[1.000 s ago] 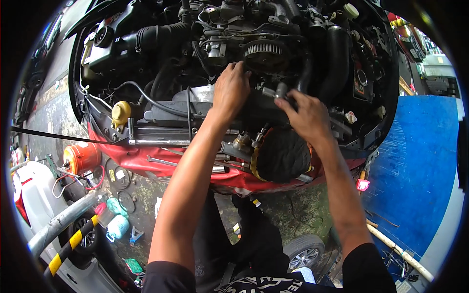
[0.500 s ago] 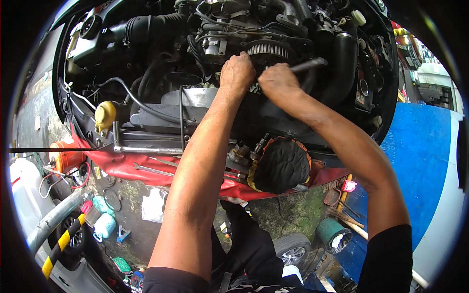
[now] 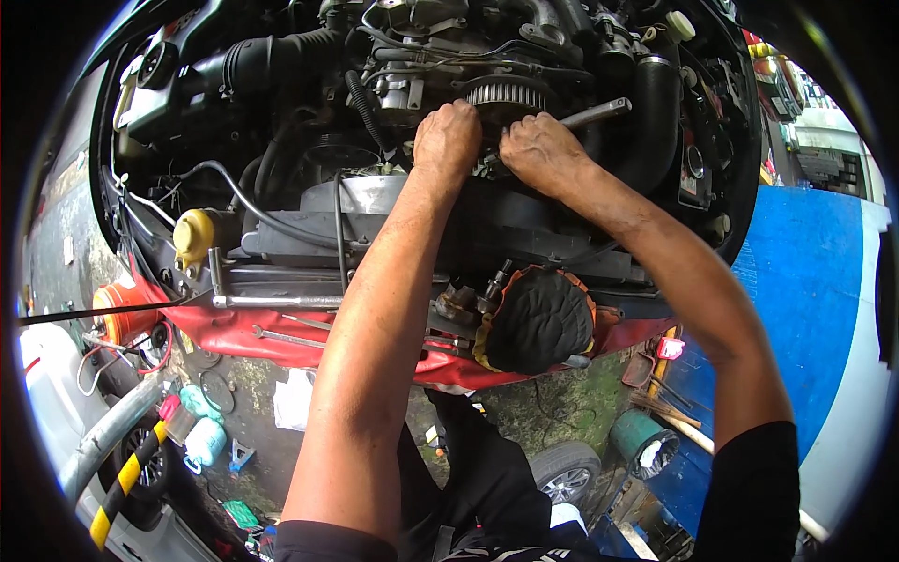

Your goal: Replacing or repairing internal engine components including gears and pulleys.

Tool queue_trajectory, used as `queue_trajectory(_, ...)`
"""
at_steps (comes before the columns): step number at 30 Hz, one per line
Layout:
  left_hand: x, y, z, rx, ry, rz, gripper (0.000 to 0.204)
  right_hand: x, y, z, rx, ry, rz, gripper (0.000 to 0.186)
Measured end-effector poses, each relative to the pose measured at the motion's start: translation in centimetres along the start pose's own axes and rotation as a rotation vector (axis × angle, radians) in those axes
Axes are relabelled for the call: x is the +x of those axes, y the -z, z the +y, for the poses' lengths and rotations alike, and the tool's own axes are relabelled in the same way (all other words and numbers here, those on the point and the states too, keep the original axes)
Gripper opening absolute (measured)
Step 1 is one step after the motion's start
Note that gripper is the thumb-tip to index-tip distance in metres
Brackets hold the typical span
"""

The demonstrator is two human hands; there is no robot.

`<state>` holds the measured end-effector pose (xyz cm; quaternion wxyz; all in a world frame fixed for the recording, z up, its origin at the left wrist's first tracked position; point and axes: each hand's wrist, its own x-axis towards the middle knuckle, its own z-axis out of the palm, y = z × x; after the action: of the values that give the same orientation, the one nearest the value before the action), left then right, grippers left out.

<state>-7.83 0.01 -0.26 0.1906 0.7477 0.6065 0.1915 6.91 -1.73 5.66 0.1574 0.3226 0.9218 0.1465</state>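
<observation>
I have both hands inside an open engine bay, just below a toothed timing pulley point(image 3: 508, 92). My right hand point(image 3: 545, 153) is closed around a metal wrench bar point(image 3: 597, 113), whose free end sticks out to the upper right. To its left, my left hand point(image 3: 447, 140) is closed with knuckles up, close to the pulley's lower left edge; whatever its fingers grip is hidden. The bar's other end is also out of sight, between and under the hands. Under my wrists runs the black radiator top panel point(image 3: 496, 208).
A red cover point(image 3: 225, 328) drapes the car's front edge, with an L-shaped metal bar point(image 3: 276, 302) and a spanner point(image 3: 286, 336) there. A dark pouch with orange trim point(image 3: 543, 320) lies near sockets. A yellow-capped reservoir point(image 3: 193, 234) stands left; a black hose point(image 3: 655, 122) rises right.
The free end of the wrench bar has swung slightly upward and is no longer blurred. Both hands stay in nearly the same place, while the whole view has shifted a little.
</observation>
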Motion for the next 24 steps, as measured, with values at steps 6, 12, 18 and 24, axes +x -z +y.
queue_trajectory(6, 0.6, -0.5, -0.2, -0.034, 0.035, 0.02, 0.017, -3.6, 4.8, 5.0, -0.272, -0.031, -0.129, 0.011)
queue_trajectory(12, 0.9, -0.9, -0.8, -0.014, -0.044, -0.023, 0.017, -4.0, 3.9, 7.1, -0.17, 0.024, -0.041, 0.033)
queue_trajectory(18, 1.4, -0.9, -0.7, -0.013, -0.03, -0.045, 0.018, -5.0, 3.1, 7.2, -0.153, 0.0, 0.052, 0.035)
queue_trajectory(24, 1.5, -2.3, -1.2, 0.012, -0.028, -0.019, 0.017, -6.0, 1.3, 7.5, -0.159, 0.052, 0.225, 0.034)
